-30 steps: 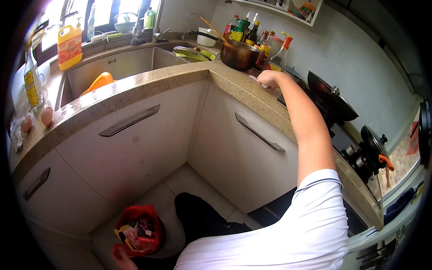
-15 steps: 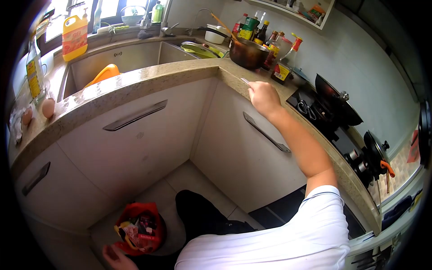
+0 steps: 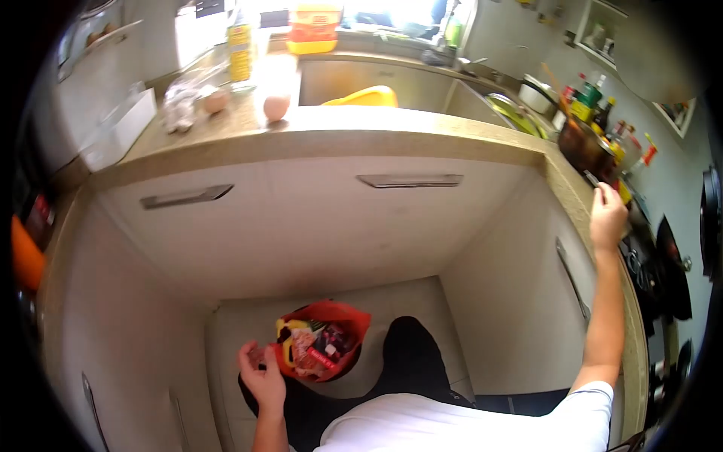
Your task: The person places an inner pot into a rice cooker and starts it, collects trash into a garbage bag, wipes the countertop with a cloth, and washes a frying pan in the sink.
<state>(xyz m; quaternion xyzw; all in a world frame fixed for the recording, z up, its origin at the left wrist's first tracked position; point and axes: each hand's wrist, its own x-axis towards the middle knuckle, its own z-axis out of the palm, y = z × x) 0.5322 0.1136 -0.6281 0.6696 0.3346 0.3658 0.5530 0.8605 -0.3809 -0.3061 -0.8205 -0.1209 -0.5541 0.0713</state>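
Lettering: none legible. Yellow jug (image 3: 312, 46): orange-red label (image 3: 314, 22), pale characters, blurred. Clear bottle (image 3: 241, 77): yellow label (image 3: 240, 50), print too small to read. Dark packet (image 3: 331, 342) inside red bag (image 3: 352, 319): red band (image 3: 322, 357), pale marks, unreadable. Green bottle (image 3: 593, 96): yellow-green label (image 3: 580, 111), wording indistinct.

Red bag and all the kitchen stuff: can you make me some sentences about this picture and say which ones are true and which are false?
1. The left hand is next to the red bag. True.
2. The red bag has nothing in it. False: there are packets inside.
3. The right hand holds a thin object. True.
4. Both hands are inside the red bag. False: the right hand is up at the counter.
5. Two eggs sit on the counter. True.
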